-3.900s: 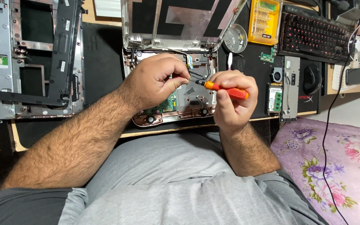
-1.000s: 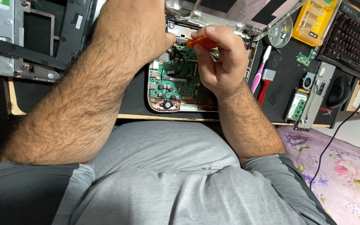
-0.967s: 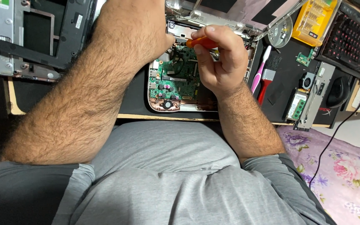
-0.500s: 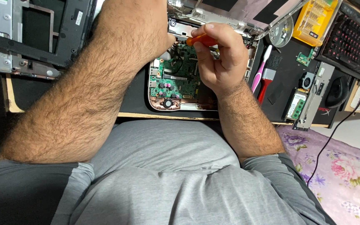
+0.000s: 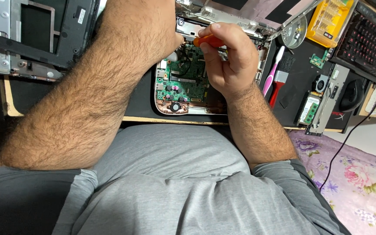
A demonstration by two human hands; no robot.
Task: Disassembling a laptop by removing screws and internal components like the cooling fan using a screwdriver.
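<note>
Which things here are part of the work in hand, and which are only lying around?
In use:
- right hand, gripping the orange screwdriver
- left hand, resting at the opened laptop base
- green circuit board inside it

Lying about:
- pink toothbrush
- red-handled brush
- yellow bit case
- keyboard
- mouse
- memory module

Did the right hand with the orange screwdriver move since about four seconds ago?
Yes. The right hand went from the green board's near edge to its far edge.
</note>
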